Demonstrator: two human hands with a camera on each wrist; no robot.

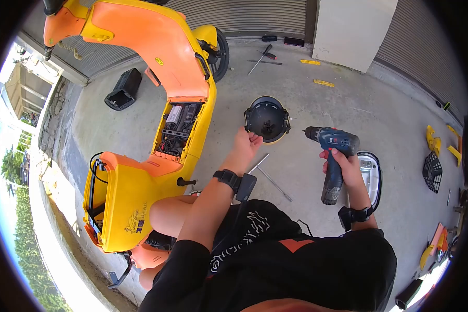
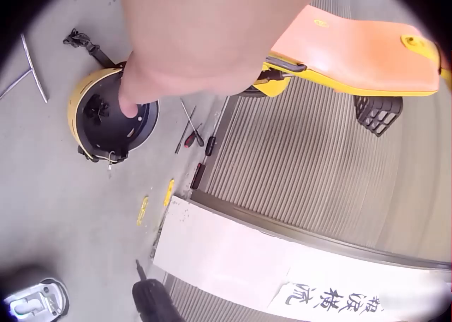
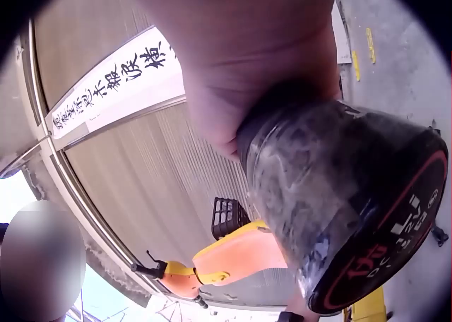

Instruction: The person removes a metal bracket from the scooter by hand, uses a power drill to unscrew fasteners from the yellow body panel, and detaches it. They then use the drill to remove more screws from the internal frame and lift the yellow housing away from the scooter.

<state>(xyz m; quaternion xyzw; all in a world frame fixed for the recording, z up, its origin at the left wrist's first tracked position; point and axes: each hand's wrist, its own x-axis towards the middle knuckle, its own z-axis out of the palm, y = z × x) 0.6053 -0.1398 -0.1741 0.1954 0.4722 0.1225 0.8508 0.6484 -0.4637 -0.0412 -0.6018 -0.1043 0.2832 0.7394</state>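
Note:
My right hand (image 1: 347,167) grips a blue and black cordless drill (image 1: 334,143) by its handle, and the drill's nose points left towards the helmet. In the right wrist view the drill's battery base (image 3: 381,230) fills the foreground. My left hand (image 1: 247,145) hangs at the near rim of an upturned helmet (image 1: 265,106), fingers loosely bent with nothing visible between them. Small black parts (image 1: 268,127) lie in the bowl of the helmet. The left wrist view shows the thumb (image 2: 129,103) over the helmet's opening, with the other fingers hidden.
A yellow and orange scooter (image 1: 192,67) stands at left, its middle compartment (image 1: 179,127) uncovered. A T-shaped tool (image 1: 273,182) lies before my knees. Screwdrivers (image 1: 260,58) and yellow strips (image 1: 323,82) lie farther off. A white-lined part (image 1: 370,177) sits under the right forearm; a black bin (image 1: 125,89) lies left.

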